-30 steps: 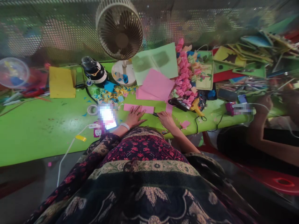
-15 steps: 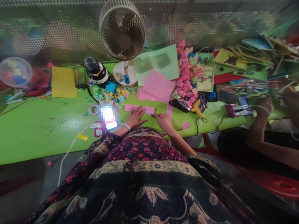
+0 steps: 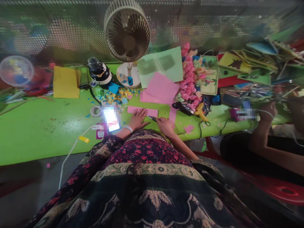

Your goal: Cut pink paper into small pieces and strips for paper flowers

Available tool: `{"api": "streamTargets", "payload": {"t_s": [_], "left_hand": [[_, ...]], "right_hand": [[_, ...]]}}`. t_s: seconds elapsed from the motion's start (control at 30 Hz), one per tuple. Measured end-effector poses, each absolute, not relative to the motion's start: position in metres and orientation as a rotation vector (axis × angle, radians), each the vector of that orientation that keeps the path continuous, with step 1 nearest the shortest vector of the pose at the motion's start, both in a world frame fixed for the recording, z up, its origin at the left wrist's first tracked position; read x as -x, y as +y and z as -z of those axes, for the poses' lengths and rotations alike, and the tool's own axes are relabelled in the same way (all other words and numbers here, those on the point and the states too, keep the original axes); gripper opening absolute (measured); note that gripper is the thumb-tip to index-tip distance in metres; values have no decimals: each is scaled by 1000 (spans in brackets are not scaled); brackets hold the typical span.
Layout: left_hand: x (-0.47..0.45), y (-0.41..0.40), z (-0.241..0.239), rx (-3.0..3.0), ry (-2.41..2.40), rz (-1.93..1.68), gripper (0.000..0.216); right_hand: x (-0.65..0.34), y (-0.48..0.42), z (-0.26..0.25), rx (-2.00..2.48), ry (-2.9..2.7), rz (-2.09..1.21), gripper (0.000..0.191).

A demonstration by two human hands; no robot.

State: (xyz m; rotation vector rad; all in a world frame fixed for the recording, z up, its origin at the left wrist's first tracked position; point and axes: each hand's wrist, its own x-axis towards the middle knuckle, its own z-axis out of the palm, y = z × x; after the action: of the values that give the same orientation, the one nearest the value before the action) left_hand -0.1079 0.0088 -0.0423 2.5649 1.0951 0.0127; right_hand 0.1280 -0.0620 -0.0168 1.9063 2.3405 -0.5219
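My left hand lies flat with fingers stretched out, its fingertips on the lower edge of a pink paper strip. In my right hand, just to the right, the closed fingers grip a slim dark tool with a silvery pointed end. Its tip points left, below the strip and close to my left hand; its exact kind is not clear. Another pink strip stands out beyond my right hand. Behind the strips lie larger pink sheets on a pale green sheet.
On the green table a lit phone and a tape roll lie left. Behind are paper scraps, a fan and pink paper petals. A yellow glue gun lies right. Another person's arm is far right.
My right hand has shifted slightly left and down with the dark tool, whose tip is now nearer my left hand. My left hand stays on the pink strip.
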Motion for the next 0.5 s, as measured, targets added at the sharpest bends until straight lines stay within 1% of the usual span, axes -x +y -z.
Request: {"api": "streamTargets", "payload": {"t_s": [0.33, 0.5], "left_hand": [[110, 9, 42, -2562, 1101, -8, 86], [89, 5, 46, -2502, 1137, 0, 85]], "right_hand": [[-119, -61, 12, -1879, 2340, 530, 45], [-136, -56, 14, -1943, 2283, 490, 44]]}}
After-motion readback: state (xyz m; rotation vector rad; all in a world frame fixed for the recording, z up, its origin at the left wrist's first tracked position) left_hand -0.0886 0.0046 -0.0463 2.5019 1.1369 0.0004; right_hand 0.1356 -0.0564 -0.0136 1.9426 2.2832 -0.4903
